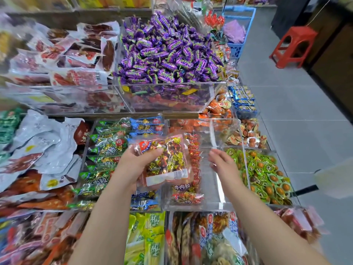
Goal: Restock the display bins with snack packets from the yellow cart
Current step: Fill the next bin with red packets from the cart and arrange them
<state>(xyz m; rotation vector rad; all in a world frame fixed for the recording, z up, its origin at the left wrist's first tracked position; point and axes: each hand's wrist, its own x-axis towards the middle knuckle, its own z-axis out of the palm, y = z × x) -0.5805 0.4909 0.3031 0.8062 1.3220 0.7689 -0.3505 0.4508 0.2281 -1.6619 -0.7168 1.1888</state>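
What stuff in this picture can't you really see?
All in the head view:
- The yellow cart: not in the picture at all.
- Meat packets at far left: smeared by motion blur, labels unreadable.
- Left hand: its fingers are hidden behind the red snack bag it holds.
- Clear bin under the right hand: the hand covers part of it.
- White shape at the right edge: blurred, cut off.

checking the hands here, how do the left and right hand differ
The left hand grips a red packet of gold-wrapped snacks; the right hand holds nothing. The left is curled around the packet's edge; the right is open, fingers loose, over a nearly bare clear bin. Both are bare and reach over the bins.
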